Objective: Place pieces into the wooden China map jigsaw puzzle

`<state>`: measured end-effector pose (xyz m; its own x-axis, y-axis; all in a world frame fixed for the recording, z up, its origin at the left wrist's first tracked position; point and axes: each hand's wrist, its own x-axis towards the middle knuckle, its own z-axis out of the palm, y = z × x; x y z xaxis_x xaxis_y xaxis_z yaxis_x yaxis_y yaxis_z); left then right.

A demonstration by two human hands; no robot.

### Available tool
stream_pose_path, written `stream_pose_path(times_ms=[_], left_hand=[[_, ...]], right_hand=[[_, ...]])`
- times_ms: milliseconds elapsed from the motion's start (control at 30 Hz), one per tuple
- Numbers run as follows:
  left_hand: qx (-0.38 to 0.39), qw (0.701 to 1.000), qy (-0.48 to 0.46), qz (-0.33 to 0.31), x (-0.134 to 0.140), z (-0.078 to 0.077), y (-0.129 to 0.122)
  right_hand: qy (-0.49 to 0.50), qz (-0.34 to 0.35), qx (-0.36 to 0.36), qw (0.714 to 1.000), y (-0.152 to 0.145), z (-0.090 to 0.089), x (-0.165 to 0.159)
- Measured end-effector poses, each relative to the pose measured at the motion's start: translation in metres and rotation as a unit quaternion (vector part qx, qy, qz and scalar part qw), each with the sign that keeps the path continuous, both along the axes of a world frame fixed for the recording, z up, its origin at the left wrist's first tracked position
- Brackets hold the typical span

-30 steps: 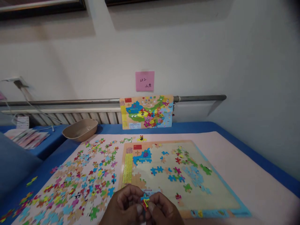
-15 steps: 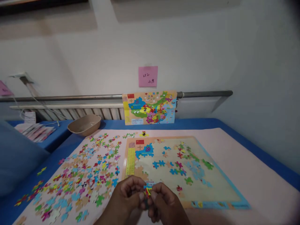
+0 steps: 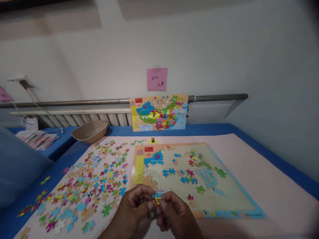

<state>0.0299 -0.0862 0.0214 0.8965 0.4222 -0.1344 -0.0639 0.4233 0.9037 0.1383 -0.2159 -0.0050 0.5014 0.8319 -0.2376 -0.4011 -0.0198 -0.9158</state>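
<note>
At the bottom centre of the frame the left hand (image 3: 136,207) and the right hand (image 3: 174,215) meet fingertip to fingertip, both pinching a small red-and-yellow puzzle piece (image 3: 157,201) held just above the near edge of the puzzle board (image 3: 234,199). Over the last second the hands have stayed closed on that piece and have hardly shifted; the piece seems turned slightly between the fingers, with more yellow showing now, which reads as the person checking its orientation, not placing it. The view has tipped down a little, so the board and table sit higher in the frame. On the board, scattered placed pieces (image 3: 189,172) lie across the middle, with a blue cluster (image 3: 156,156) at its upper left beside a red flag. To the left, loose puzzle pieces (image 3: 92,186) spread over the pink mat (image 3: 261,172), some spilling onto the blue table cover (image 3: 62,159). Further back, centre frame, a finished reference map (image 3: 159,112) leans against the radiator under a pink sticky note (image 3: 157,79), and a beige bowl (image 3: 89,131) sits at the left.
</note>
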Motion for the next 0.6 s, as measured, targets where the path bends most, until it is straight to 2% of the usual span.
stream_pose_path(times_ms=[200, 367, 500, 600], left_hand=[[0.024, 0.999, 0.021, 0.006, -0.002, 0.010, 0.003], [0.004, 0.999, 0.027, 0.031, 0.001, 0.018, -0.001], [0.007, 0.999, 0.020, 0.032, 0.004, 0.018, -0.005], [0.056, 0.998, 0.007, 0.020, 0.004, 0.013, -0.003]], right_hand=[[-0.015, 0.007, -0.012, 1.000, -0.001, 0.000, -0.001], [-0.005, 0.007, -0.010, 1.000, 0.000, 0.007, -0.002], [-0.006, -0.005, -0.023, 1.000, -0.001, 0.012, -0.002], [-0.002, 0.001, -0.032, 0.999, -0.003, 0.013, 0.000]])
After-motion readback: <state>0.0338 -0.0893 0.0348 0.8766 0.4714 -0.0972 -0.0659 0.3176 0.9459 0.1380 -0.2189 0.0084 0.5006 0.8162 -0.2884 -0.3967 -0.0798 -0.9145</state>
